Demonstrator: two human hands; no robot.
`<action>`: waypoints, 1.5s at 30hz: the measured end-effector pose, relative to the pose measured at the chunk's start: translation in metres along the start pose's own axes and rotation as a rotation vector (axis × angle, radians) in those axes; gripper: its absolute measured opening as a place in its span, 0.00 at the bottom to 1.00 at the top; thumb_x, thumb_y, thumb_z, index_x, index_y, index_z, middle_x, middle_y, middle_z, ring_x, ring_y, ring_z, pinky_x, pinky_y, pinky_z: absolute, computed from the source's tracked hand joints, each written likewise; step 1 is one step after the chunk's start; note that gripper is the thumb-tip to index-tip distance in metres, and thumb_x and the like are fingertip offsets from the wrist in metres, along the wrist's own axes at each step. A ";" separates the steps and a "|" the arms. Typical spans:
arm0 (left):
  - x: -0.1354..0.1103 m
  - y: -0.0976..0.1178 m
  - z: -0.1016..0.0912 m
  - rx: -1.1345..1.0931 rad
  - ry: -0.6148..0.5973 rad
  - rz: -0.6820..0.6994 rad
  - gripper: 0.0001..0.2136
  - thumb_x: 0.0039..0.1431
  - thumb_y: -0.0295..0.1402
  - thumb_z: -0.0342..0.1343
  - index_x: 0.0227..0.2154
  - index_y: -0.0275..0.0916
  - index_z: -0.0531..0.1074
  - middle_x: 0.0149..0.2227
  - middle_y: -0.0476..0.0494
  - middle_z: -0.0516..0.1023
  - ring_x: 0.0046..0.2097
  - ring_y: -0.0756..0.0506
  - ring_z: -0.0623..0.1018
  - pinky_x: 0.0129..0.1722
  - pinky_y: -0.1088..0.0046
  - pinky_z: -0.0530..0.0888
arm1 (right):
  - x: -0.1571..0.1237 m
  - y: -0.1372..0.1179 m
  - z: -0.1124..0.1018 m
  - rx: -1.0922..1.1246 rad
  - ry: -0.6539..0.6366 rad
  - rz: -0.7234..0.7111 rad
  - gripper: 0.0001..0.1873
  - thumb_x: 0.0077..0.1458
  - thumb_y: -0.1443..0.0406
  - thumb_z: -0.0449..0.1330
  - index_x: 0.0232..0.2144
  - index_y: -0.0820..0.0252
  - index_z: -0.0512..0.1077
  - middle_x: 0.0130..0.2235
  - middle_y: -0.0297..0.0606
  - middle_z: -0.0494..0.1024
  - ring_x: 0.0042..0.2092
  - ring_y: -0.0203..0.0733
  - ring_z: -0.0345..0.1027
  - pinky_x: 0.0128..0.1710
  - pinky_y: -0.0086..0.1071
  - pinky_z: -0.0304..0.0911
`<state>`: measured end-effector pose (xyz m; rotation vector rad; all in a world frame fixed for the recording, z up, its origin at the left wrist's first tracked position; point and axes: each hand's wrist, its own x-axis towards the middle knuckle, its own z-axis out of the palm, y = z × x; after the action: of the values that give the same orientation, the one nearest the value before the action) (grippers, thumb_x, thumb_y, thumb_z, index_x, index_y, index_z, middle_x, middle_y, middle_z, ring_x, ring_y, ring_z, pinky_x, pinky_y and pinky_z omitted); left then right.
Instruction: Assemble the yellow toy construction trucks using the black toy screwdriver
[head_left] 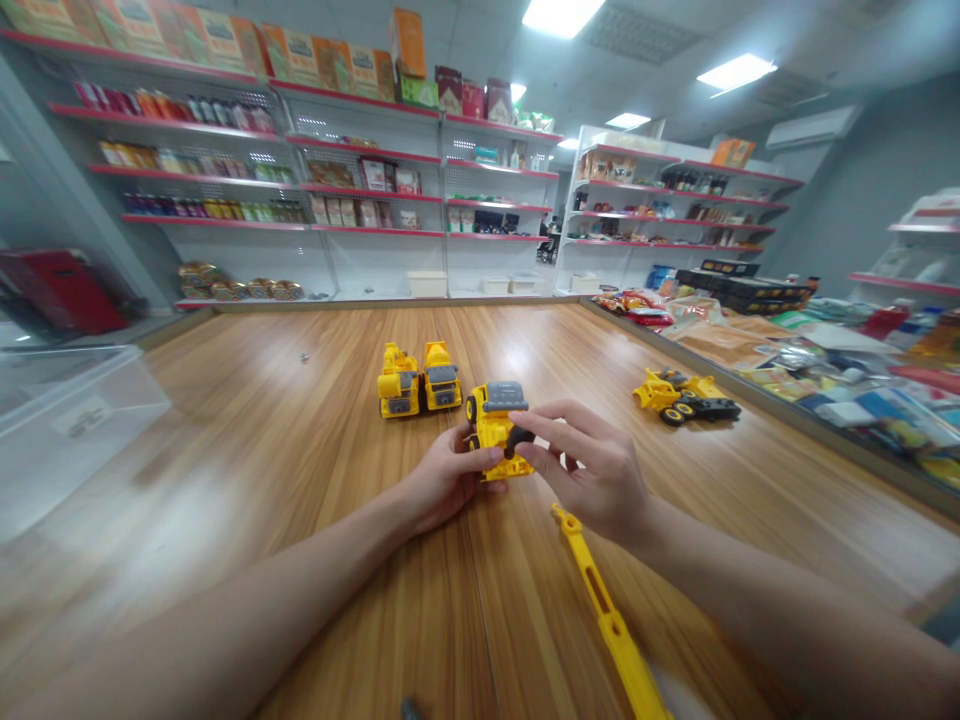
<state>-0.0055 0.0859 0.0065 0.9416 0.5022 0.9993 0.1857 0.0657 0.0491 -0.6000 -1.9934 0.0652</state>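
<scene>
A yellow toy truck (496, 420) with a grey cab roof stands on the wooden table (300, 480) in front of me. My left hand (442, 480) grips its near left side, fingers curled around the body. My right hand (592, 465) pinches a small black piece (519, 437), perhaps a tool handle, against the truck's right side. A long yellow toy crane arm (607, 620) lies loose on the table under my right wrist.
Two more yellow toy trucks (418, 380) stand side by side just beyond. A yellow loader (684, 395) sits at the right. A clear plastic bin (67, 420) is at the left. Packaged goods (825, 360) cover the right counter; stocked shelves (360, 190) line the back.
</scene>
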 end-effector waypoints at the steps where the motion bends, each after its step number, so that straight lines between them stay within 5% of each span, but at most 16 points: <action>1: 0.000 0.000 0.000 0.001 -0.001 0.005 0.19 0.53 0.27 0.63 0.48 0.39 0.69 0.43 0.41 0.75 0.41 0.45 0.78 0.31 0.74 0.77 | 0.000 0.000 0.000 0.003 -0.002 -0.002 0.20 0.58 0.72 0.58 0.53 0.53 0.72 0.45 0.41 0.77 0.42 0.39 0.74 0.41 0.34 0.75; 6: 0.001 -0.002 -0.001 0.011 -0.005 0.014 0.18 0.53 0.26 0.63 0.48 0.39 0.70 0.44 0.42 0.75 0.41 0.45 0.78 0.32 0.73 0.77 | -0.003 0.000 0.001 0.049 -0.033 -0.054 0.26 0.59 0.75 0.53 0.58 0.55 0.67 0.56 0.43 0.72 0.53 0.44 0.70 0.52 0.42 0.71; 11: 0.001 -0.001 -0.002 0.006 -0.005 0.004 0.20 0.53 0.26 0.63 0.49 0.39 0.69 0.44 0.42 0.75 0.41 0.46 0.78 0.33 0.73 0.77 | -0.001 0.001 0.000 0.018 0.006 -0.020 0.17 0.57 0.72 0.59 0.48 0.56 0.75 0.44 0.41 0.77 0.42 0.39 0.74 0.41 0.34 0.74; 17: 0.002 -0.002 -0.004 0.007 -0.009 0.007 0.19 0.53 0.26 0.62 0.48 0.40 0.69 0.44 0.43 0.75 0.41 0.46 0.78 0.32 0.73 0.77 | 0.000 0.001 -0.001 0.040 -0.048 -0.060 0.25 0.59 0.76 0.54 0.57 0.58 0.68 0.52 0.45 0.74 0.52 0.43 0.69 0.50 0.39 0.70; 23: 0.001 -0.002 -0.003 0.009 -0.012 -0.001 0.19 0.55 0.26 0.61 0.49 0.40 0.68 0.45 0.42 0.74 0.41 0.46 0.77 0.33 0.73 0.78 | -0.002 0.002 -0.001 -0.029 -0.004 0.009 0.19 0.56 0.72 0.61 0.51 0.56 0.73 0.44 0.41 0.75 0.35 0.35 0.72 0.34 0.30 0.71; 28: 0.001 -0.002 -0.003 0.004 -0.019 0.012 0.19 0.55 0.25 0.61 0.49 0.40 0.68 0.44 0.42 0.74 0.42 0.45 0.77 0.33 0.73 0.78 | -0.001 -0.001 -0.001 0.037 -0.047 -0.042 0.23 0.58 0.75 0.56 0.54 0.57 0.70 0.49 0.43 0.75 0.48 0.42 0.71 0.45 0.36 0.71; 32: 0.001 -0.001 -0.002 0.009 -0.022 -0.003 0.19 0.55 0.25 0.61 0.50 0.39 0.68 0.44 0.41 0.74 0.41 0.46 0.77 0.33 0.73 0.78 | -0.001 0.000 -0.001 0.021 -0.015 -0.003 0.19 0.56 0.72 0.61 0.50 0.55 0.74 0.43 0.40 0.76 0.39 0.37 0.73 0.38 0.32 0.72; 37: 0.001 -0.002 -0.003 0.010 -0.013 0.007 0.20 0.54 0.26 0.62 0.50 0.40 0.68 0.45 0.41 0.74 0.41 0.46 0.77 0.33 0.72 0.78 | -0.002 0.000 -0.001 0.037 -0.062 -0.040 0.22 0.57 0.74 0.57 0.54 0.57 0.70 0.50 0.43 0.75 0.48 0.42 0.71 0.45 0.36 0.71; 42: 0.001 -0.002 -0.004 0.005 -0.008 0.000 0.20 0.54 0.26 0.62 0.49 0.39 0.68 0.46 0.41 0.74 0.40 0.46 0.78 0.33 0.72 0.78 | -0.001 0.000 -0.001 0.004 -0.030 -0.015 0.17 0.56 0.70 0.61 0.49 0.55 0.74 0.44 0.42 0.76 0.37 0.37 0.73 0.35 0.32 0.72; 45: 0.001 -0.002 -0.004 -0.005 -0.016 0.008 0.19 0.54 0.26 0.62 0.49 0.40 0.68 0.44 0.42 0.74 0.40 0.46 0.77 0.33 0.73 0.78 | -0.001 0.001 -0.001 0.015 -0.053 -0.030 0.20 0.57 0.73 0.58 0.52 0.58 0.72 0.49 0.45 0.74 0.43 0.40 0.72 0.42 0.35 0.72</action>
<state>-0.0065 0.0882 0.0027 0.9469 0.4831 0.9990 0.1869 0.0657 0.0484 -0.5637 -2.0512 0.0788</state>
